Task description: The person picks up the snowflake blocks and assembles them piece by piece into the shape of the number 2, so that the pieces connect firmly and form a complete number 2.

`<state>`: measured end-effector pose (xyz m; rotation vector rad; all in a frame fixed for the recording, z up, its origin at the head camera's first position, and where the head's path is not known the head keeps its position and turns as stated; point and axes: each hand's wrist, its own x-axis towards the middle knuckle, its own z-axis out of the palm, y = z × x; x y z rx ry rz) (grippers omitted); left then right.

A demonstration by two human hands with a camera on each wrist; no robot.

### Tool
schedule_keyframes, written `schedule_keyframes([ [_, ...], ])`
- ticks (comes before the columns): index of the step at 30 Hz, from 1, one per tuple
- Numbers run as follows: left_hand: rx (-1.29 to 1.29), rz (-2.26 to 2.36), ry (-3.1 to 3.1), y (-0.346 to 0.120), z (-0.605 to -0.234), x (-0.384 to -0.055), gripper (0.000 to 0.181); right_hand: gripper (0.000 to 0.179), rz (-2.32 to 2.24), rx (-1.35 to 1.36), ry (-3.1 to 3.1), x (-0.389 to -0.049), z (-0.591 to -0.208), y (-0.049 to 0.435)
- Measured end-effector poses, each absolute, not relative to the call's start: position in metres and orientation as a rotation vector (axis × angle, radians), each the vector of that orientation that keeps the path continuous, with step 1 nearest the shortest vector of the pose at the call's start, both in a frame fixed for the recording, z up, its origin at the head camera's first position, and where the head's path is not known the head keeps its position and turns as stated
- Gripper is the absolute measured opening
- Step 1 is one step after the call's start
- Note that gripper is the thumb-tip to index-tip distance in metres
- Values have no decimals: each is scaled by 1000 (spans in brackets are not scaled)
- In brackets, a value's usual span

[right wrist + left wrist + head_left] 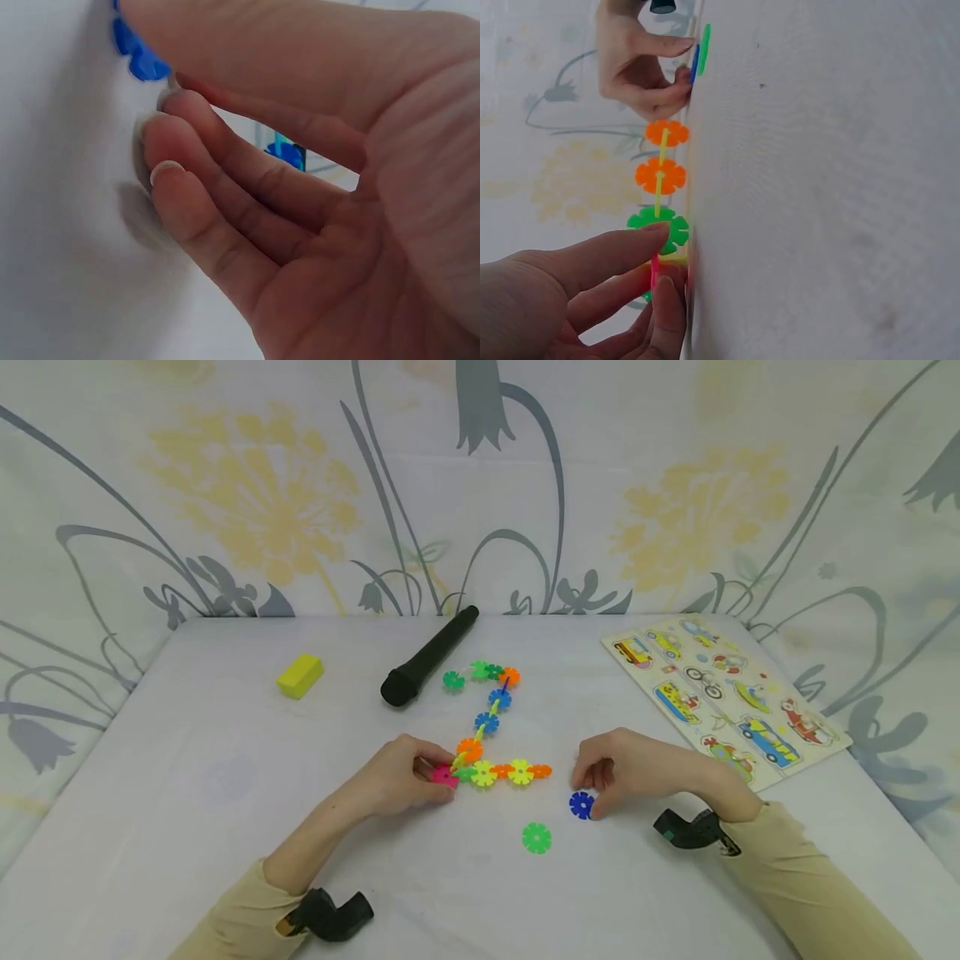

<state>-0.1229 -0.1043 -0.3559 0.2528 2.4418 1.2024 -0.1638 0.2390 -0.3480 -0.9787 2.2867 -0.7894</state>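
In the head view my left hand (401,774) pinches a pink snowflake disc (444,776) at the lower left corner of a chain of interlocked plastic snowflake discs. The same pinch shows in the left wrist view, with a green disc (672,229) beside the thumb. From there the chain runs right through a yellow disc (521,772) and orange ones, and up through an orange disc (470,750) and blue ones to green at the top. My right hand (633,766) has its thumb and curled fingers at the edges of a dark blue disc (581,805) low on the table.
A loose green disc (536,838) lies in front of the blue one. Behind the chain is a black microphone (429,658), with a yellow block (300,676) to its left. A picture puzzle board (720,693) lies at the right, close to my right forearm.
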Motion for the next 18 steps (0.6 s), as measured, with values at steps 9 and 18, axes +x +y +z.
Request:
schedule_keyframes([
  [9,286,1220,2454,-105,-358,-123,39,24,-795,-1015,2270,-161,-349,235],
  [18,287,1218,2461,-105,-358,-122,37,26,-774,-997,2282,-160,-349,233],
])
